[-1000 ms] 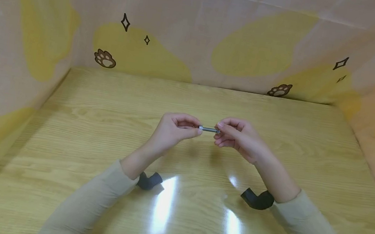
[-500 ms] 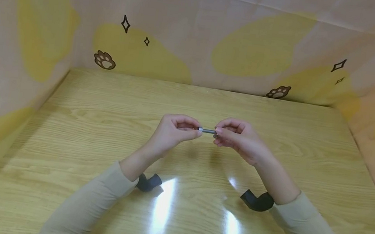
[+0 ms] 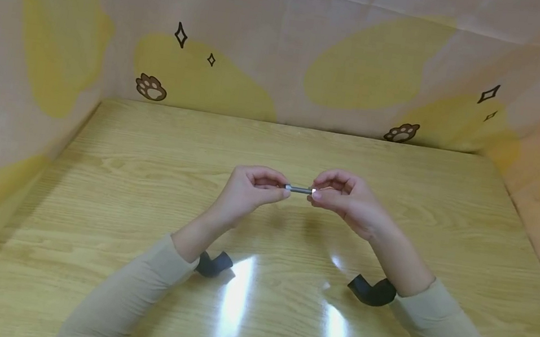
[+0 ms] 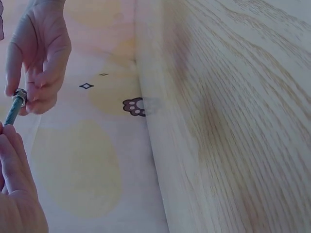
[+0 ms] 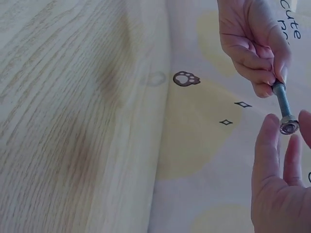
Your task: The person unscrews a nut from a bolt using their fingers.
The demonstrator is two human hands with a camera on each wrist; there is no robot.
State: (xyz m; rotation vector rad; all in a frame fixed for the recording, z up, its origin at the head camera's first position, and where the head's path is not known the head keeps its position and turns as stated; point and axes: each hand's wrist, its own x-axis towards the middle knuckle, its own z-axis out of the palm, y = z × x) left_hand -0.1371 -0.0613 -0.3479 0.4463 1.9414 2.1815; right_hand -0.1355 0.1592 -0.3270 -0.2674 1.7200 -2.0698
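Note:
A metal bolt (image 3: 300, 190) is held level between the two hands, above the table, in the head view. My left hand (image 3: 252, 189) pinches its left end between thumb and fingers, which hide that end. At the other end sits a nut (image 5: 289, 125), with threaded shank showing between it and the left fingertips. My right hand (image 3: 347, 201) has its thumb and fingertips around this nut, thumb on the near side. From the left wrist view, the right hand (image 4: 41, 58) shows thumb and fingers on either side of the nut (image 4: 20, 95).
A light wood-grain table (image 3: 155, 301) lies below the hands. Patterned cloth (image 3: 276, 44) with yellow patches and paw prints walls it at the back and both sides. Black curved pieces (image 3: 371, 291) sit beside both wrists. Two bright reflections shine on the near tabletop.
The right thumb has slid down over the nut, toward the near side, and the fingertips have shifted around it. The left hand and the bolt have stayed nearly in place.

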